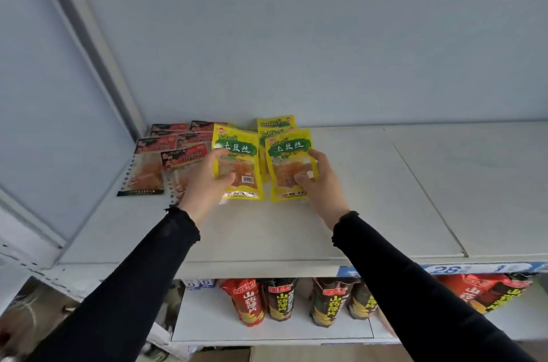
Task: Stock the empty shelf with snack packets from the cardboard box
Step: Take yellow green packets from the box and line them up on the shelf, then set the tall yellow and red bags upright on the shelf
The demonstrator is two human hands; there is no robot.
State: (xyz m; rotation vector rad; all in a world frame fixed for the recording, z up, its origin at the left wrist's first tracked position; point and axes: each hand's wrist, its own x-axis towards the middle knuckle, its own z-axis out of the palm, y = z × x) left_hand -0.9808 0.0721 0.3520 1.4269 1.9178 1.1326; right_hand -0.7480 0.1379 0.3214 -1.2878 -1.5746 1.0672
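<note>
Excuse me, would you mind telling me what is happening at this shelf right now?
A person in black sleeves is stocking the top shelf with snack packets. The left hand grips one yellow packet, and the right hand holds another yellow packet on a small overlapping row of the same kind. A group of red packets already lies in the back left corner. Most of the shelf to the right is bare. The cardboard box is not in view.
</note>
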